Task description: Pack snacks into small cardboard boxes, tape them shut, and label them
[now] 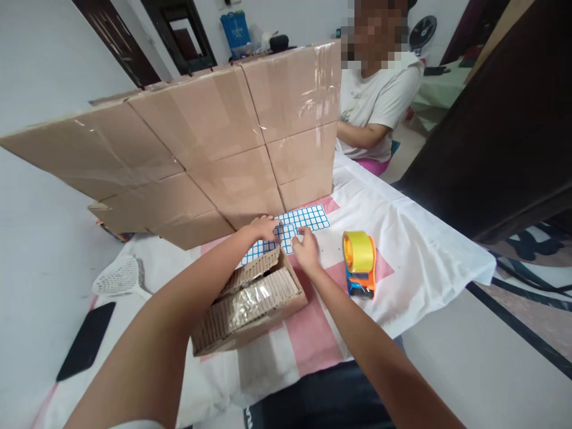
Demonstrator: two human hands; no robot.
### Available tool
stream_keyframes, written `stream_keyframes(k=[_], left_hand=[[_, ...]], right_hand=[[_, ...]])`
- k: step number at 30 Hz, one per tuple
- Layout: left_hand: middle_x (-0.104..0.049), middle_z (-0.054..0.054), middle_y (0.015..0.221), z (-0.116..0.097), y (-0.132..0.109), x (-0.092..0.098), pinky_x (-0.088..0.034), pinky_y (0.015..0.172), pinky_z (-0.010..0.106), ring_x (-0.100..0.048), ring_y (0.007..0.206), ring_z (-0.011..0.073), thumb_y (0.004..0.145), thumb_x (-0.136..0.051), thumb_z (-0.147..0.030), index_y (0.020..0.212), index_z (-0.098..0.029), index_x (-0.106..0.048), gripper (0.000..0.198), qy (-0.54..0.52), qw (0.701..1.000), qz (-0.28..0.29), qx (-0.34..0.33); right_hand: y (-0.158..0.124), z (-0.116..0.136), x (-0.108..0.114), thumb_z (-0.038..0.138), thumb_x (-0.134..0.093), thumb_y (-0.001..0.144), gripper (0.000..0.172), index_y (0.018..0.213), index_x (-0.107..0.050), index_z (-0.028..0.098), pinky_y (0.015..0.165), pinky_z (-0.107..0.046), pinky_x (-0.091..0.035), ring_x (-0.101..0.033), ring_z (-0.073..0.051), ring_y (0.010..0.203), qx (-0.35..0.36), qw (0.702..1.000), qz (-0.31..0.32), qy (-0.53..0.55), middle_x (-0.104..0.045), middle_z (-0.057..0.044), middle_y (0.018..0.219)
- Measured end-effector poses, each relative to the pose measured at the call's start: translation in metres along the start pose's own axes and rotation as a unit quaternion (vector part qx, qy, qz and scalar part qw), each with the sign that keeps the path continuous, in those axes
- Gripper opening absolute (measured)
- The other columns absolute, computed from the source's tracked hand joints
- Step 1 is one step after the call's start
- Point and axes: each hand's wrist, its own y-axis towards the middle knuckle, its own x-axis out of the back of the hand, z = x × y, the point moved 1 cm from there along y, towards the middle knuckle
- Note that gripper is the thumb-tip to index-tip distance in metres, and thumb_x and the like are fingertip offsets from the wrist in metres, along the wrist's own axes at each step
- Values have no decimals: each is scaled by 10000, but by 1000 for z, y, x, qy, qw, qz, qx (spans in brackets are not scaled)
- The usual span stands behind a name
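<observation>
Left hand, right hand touch label sheet.

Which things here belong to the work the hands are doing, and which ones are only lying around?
In use:
- label sheet, touched by the left hand and the right hand
- small open box, close in front of them, probably

Lying about:
- tape dispenser
- white swatter
- black phone
- stacked cartons
</observation>
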Motion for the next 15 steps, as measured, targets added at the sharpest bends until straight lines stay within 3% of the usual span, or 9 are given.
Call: stream_keyframes(k=[4,8,10,13,15], left_hand=[[-638,111,1263,7,18,-15,-460,1036,533,-599,1178,277,879,-688,-489,1246,-175,-620,487,46,998,27,-17],[-688,75,1099,11,16,-11,-510,944,449,-645,1034,223,932,-633,-460,1053,-158,-673,327,56,997,35,-47],[-712,48,1011,13,9,-3,-501,879,371,-656,970,206,950,-587,-433,960,-188,-689,266,47,997,12,-64],[-734,19,894,12,-10,18,-460,768,302,-666,862,195,971,-498,-421,899,-227,-705,293,28,996,-42,-77],[-743,27,926,8,-29,36,-448,785,313,-667,891,213,968,-488,-425,954,-228,-712,298,23,993,-89,-77]], right_hand=[[1,-8,-4,235,-518,858,246,1094,-582,207,973,-375,-464,-617,-244,1088,7,998,-30,52,-679,-97,1115],[3,-10,-6,242,-546,831,247,1073,-588,209,984,-402,-445,-605,-256,1080,12,995,-27,91,-671,-103,1103],[6,-9,-5,252,-555,817,243,1055,-582,210,943,-391,-453,-608,-249,1018,15,993,-15,114,-669,-88,1051],[10,-3,0,304,-525,838,97,876,-555,220,753,-320,-460,-575,-204,789,33,987,20,158,-606,-19,811],[11,5,7,358,-485,882,181,752,-485,232,644,-281,-415,-503,-173,672,58,979,44,189,-496,22,681]])
